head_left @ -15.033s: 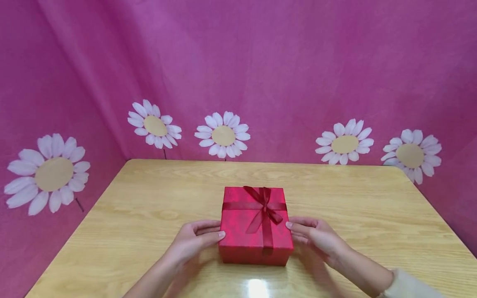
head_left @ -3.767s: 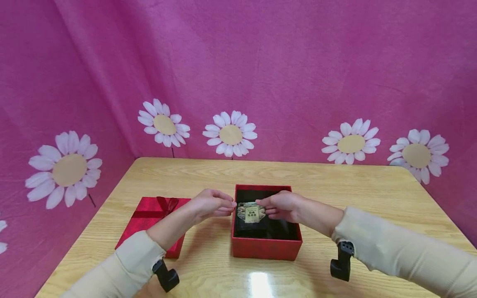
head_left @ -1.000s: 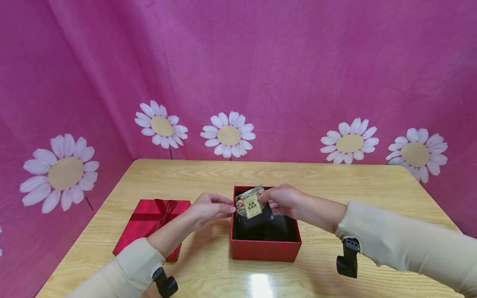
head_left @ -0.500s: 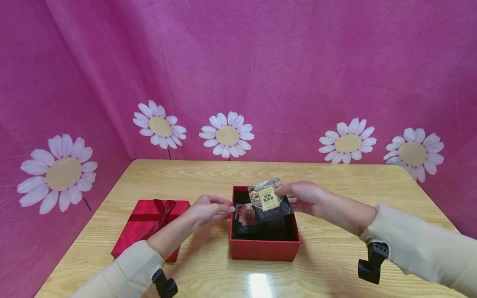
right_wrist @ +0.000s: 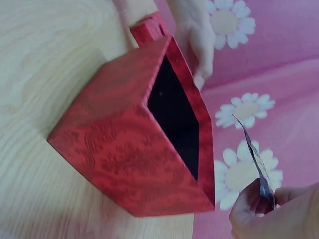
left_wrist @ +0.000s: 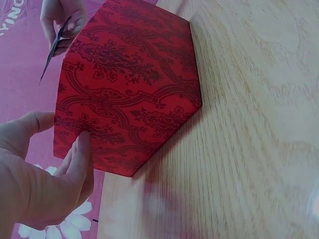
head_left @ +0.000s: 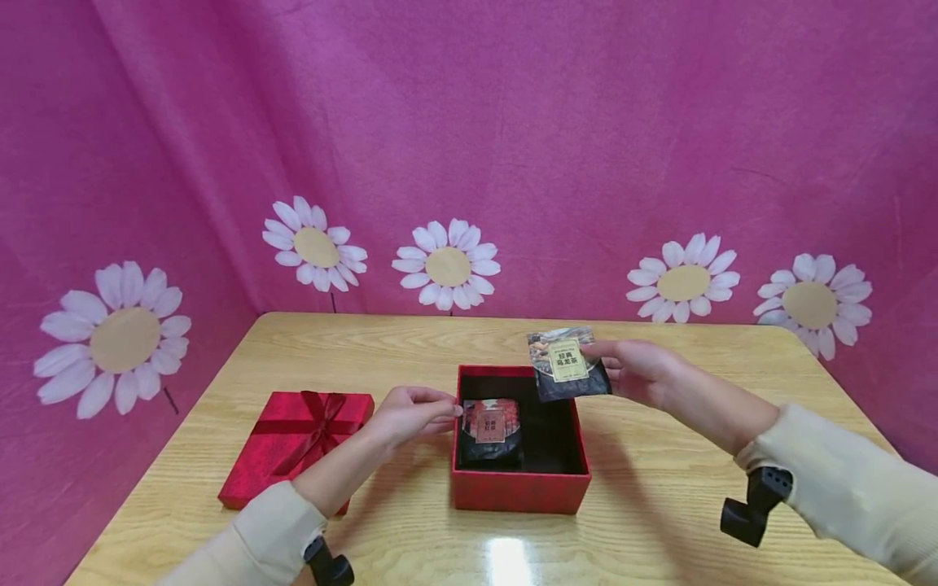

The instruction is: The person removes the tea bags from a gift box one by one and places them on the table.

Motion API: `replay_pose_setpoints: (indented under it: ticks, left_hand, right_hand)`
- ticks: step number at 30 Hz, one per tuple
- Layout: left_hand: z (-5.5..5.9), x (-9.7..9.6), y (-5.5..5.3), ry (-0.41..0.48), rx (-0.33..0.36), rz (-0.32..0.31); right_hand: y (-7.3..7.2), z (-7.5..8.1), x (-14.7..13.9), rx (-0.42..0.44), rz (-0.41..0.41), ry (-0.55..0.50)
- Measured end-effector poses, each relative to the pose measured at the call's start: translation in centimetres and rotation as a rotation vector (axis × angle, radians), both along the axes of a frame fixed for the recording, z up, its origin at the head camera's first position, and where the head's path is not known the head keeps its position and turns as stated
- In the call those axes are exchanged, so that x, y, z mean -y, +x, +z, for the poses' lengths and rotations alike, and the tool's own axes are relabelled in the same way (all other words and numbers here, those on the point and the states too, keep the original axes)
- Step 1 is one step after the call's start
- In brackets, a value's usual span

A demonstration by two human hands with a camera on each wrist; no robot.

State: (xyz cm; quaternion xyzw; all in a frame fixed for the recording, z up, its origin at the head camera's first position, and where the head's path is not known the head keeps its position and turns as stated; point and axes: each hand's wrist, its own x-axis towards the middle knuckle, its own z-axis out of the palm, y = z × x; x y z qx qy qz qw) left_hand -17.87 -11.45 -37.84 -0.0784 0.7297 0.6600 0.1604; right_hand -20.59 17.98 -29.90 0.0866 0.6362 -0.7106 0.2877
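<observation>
An open red gift box with a black inside stands on the table. My left hand holds its left wall, thumb at the rim and fingers against the patterned outer side. Thumb and fingers of my right hand pinch a flat black tea packet by its right edge, raised over the box's back right corner. Its yellow label faces up in the head view; in the right wrist view the packet shows edge-on. Another black tea packet, with a reddish label, lies inside the box on the left.
The red box lid with a dark ribbon bow lies left of the box, partly behind the left forearm. Wooden table extends to both sides. A pink curtain with daisies hangs behind it.
Fifteen seconds ago the box was closed; its lid now lies at the left. Over the last second my right hand has lifted the tea packet up and right, uncovering the reddish-labelled one. Left hand stays.
</observation>
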Motion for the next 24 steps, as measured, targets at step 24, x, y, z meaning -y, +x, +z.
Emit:
replay_pose_setpoints:
  ticks: [24]
  left_hand:
    - [-0.2, 0.2, -0.4, 0.018, 0.023, -0.014]
  right_hand:
    - [-6.1, -4.1, -5.9, 0.171, -0.102, -0.128]
